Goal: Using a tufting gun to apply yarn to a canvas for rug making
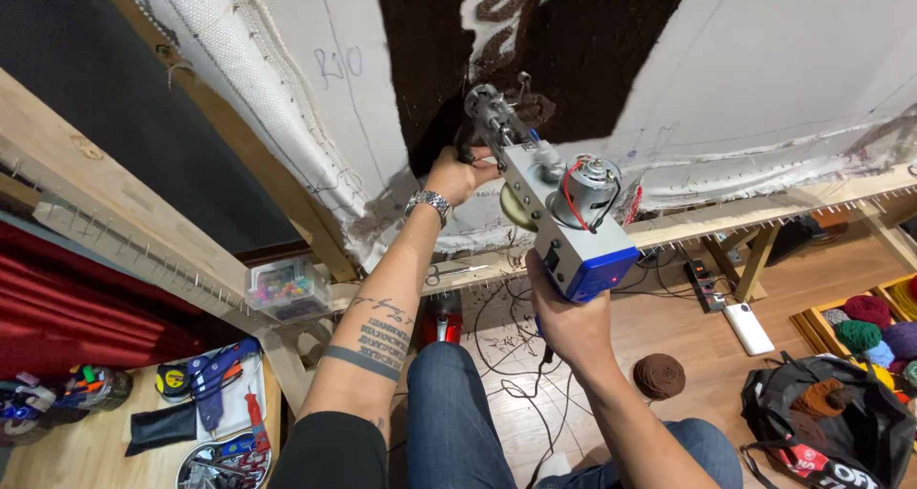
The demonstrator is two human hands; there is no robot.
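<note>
A grey and blue tufting gun [559, 212] with an exposed motor is pressed nose-first against white backing cloth [764, 59] stretched on a wooden frame [726, 217]. My right hand [565, 322] grips the gun's rear handle from below. My left hand [460, 174], with a metal watch on the wrist, holds the front handle close to the cloth. The needle end sits at the lower edge of a dark brown tufted patch [573, 50].
Scissors [454, 272] lie on the frame's lower rail. A clear box of coloured bits [285, 288] sits at left above a table with tools [205, 393]. A brown yarn ball [659, 374], black bag [826, 422], power strip [707, 284] and yarn crates [869, 331] are on the floor.
</note>
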